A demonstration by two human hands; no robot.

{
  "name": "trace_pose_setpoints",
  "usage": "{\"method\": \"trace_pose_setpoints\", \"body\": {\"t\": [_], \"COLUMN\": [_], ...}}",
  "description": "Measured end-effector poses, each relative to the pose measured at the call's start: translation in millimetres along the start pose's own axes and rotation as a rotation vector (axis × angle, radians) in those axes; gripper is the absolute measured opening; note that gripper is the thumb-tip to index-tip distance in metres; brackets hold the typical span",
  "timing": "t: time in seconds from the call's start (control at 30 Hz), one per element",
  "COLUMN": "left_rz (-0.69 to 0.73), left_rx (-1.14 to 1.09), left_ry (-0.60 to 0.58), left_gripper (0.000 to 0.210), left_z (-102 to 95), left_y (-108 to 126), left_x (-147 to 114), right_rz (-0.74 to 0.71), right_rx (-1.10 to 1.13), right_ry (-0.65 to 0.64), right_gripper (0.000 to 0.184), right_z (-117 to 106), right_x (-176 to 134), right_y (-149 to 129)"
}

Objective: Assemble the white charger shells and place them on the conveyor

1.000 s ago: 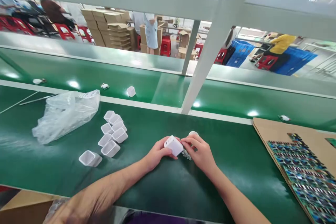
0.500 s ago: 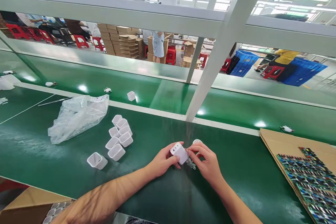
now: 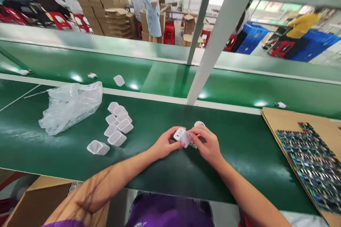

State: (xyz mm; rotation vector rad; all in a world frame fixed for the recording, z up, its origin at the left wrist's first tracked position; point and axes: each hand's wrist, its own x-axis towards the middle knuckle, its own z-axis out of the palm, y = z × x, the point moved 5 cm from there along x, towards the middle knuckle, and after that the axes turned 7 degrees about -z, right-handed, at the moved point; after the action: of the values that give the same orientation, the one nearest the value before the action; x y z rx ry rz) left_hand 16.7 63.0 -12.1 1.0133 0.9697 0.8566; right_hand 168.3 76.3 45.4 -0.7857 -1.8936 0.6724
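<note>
My left hand (image 3: 165, 145) is closed around a white charger (image 3: 181, 135), with its face of small port slots turned up and toward me. At the charger's right side, the fingertips of my right hand (image 3: 208, 146) are pinched together; anything between them is too small to make out. A pile of small shiny metal parts (image 3: 193, 145) lies on the green table just under the right fingers. Behind that hand a round white object (image 3: 199, 123) shows in part. Several open white plastic shells (image 3: 117, 138) stand clustered to the left, with one shell (image 3: 98, 147) apart from them.
A clear plastic bag (image 3: 71, 108) lies on the left of the table. Rows of circuit boards (image 3: 306, 163) rest on cardboard (image 3: 271, 118) at the right. A slanted metal post (image 3: 205, 56) rises beyond my hands. Along the green belt (image 3: 165, 78) are scattered small parts.
The head view has tilted down, so the scene sits higher and my purple clothing shows. The charger has turned slightly in my left hand. My right fingers remain pinched at its side.
</note>
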Motion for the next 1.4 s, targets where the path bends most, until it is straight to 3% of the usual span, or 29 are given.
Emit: {"method": "trace_pose_setpoints", "body": {"t": [0.27,0.8,1.0,1.17,1.27,1.4], "left_rz": [-0.008,0.024,0.032,0.044,0.042,-0.013], "left_rx": [0.066,0.159,0.288,0.404,0.432,0.348], "left_ry": [-0.021,-0.051,0.062,0.202,0.231,0.189], "left_gripper": [0.051,0.054,0.049,0.049,0.051,0.063], "left_z": [-0.6,-1.9,-5.0,-12.7,-14.8,-16.5], "left_y": [-1.8,1.0,3.8,3.0,1.9,-4.1], "left_x": [-2.3,-4.4,-5.6,-4.8,-4.7,-1.8], "right_rz": [-0.115,-0.325,-0.357,-0.429,-0.395,-0.174], "right_rx": [-0.239,-0.349,-0.417,-0.520,-0.470,-0.173], "right_ry": [0.023,0.067,0.042,-0.008,-0.019,0.008], "right_gripper": [0.015,0.012,0.014,0.028,0.032,0.025], "right_z": [1.1,1.8,8.9,21.3,23.2,18.9], "right_x": [-4.0,-4.3,-9.1,-19.3,-20.2,-13.2], "right_y": [-9.9,-19.9,-21.3,-13.7,-8.8,2.7]}}
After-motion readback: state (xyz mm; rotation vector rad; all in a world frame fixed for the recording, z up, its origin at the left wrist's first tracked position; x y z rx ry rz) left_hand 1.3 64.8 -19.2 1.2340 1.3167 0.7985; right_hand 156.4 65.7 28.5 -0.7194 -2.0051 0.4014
